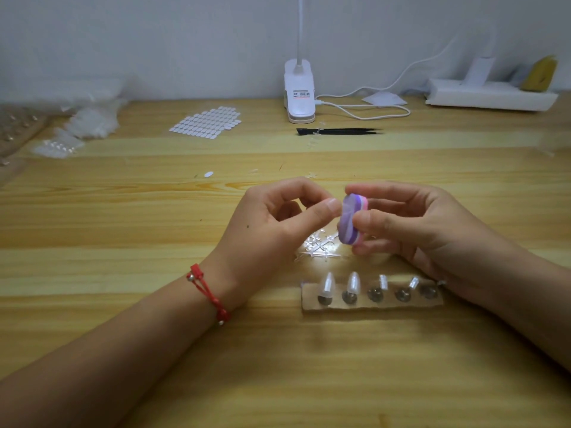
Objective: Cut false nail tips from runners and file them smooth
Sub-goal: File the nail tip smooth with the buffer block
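The buffer block [352,219] I hold is purple with pale lilac streaks and a pink edge. My cord bracelet [207,291] is red. The table [123,211] is honey-yellow wood with brown grain; the tweezers [340,131] near its far edge are black.

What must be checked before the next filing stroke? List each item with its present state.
1. Grip on the file: right hand holds the purple buffer block between thumb and fingers. Ok.
2. The left hand meets the block with thumb and forefinger pinched. Ok.
3. A tip really in that pinch: cannot tell, hidden.
4. Room on the cardboard holder: two mounted nail tips at its left end, rightmost post looks bare. Ok.
5. Work spot: runner scraps lie under the hands. Not ok.
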Action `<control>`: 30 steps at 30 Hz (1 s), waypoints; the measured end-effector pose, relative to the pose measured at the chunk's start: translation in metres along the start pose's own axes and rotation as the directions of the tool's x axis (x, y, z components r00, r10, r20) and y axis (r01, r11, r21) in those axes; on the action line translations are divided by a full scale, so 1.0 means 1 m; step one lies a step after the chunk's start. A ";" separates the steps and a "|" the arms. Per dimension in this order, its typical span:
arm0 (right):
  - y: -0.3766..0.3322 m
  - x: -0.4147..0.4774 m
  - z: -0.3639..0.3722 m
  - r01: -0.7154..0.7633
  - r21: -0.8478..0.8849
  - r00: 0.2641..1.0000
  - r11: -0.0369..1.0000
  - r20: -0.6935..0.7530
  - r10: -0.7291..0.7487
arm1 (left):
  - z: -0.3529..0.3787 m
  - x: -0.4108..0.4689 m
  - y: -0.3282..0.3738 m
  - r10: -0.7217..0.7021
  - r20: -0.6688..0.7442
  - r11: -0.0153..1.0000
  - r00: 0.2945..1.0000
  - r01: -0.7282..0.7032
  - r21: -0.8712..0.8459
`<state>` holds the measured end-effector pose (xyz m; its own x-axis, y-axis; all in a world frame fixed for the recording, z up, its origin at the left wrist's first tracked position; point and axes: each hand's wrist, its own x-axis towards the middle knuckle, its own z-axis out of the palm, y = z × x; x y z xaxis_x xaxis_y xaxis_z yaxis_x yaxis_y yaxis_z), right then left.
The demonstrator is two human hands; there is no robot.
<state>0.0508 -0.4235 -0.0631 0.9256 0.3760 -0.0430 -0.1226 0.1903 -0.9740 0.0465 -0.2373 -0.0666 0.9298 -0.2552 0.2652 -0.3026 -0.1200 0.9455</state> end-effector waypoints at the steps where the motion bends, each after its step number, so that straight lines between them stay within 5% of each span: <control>1: 0.000 0.000 0.000 0.002 0.012 1.000 1.000 -0.008 -0.001 | 0.000 0.000 0.000 0.003 0.011 1.000 1.000 -0.003 0.014; 30: -0.001 0.001 0.001 -0.012 0.002 0.999 1.000 0.037 0.012 | 0.002 -0.001 0.003 -0.034 -0.048 0.999 0.998 0.033 -0.013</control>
<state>0.0512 -0.4226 -0.0623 0.9102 0.4115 -0.0466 -0.1345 0.1874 -0.9730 0.0442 -0.2389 -0.0646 0.9485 -0.2044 0.2420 -0.2689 -0.1155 0.9562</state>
